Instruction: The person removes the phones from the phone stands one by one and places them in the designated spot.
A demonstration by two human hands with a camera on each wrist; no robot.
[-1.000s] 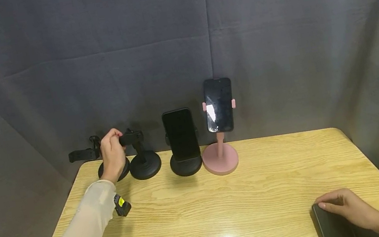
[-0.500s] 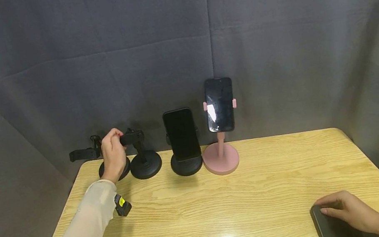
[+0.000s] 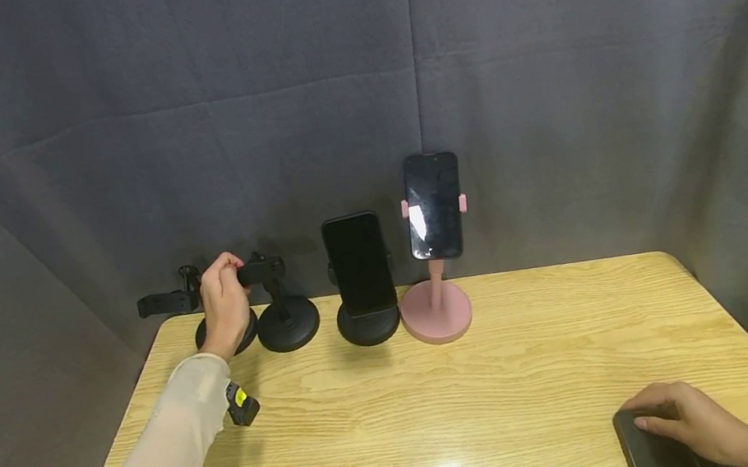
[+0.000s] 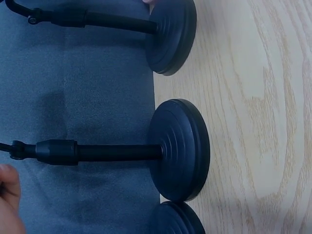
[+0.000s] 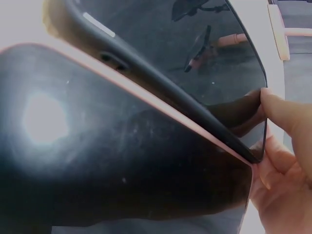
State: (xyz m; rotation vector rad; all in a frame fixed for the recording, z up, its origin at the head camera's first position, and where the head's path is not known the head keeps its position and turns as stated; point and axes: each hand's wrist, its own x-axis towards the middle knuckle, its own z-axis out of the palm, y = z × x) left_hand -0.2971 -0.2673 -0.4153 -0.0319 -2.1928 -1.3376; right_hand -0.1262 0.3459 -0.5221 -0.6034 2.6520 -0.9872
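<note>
My left hand pinches the end of the clamp on a black phone stand, whose round base sits on the table. In the left wrist view, part of that hand shows at the lower left, beside the stand's pole. At the front right, my right hand holds a dark smartphone by its far end. The right wrist view shows thumb and fingers at this phone's corner; a second dark phone lies right alongside, its corner close to the fingers.
Another black stand is partly behind my left hand. Farther right, a black stand bears a phone, and a pink stand bears another phone. Grey curtains hang behind the wooden table.
My right hand has shifted slightly toward the table's near edge, and the phone a little with it. The left hand keeps its grip on the clamp.
</note>
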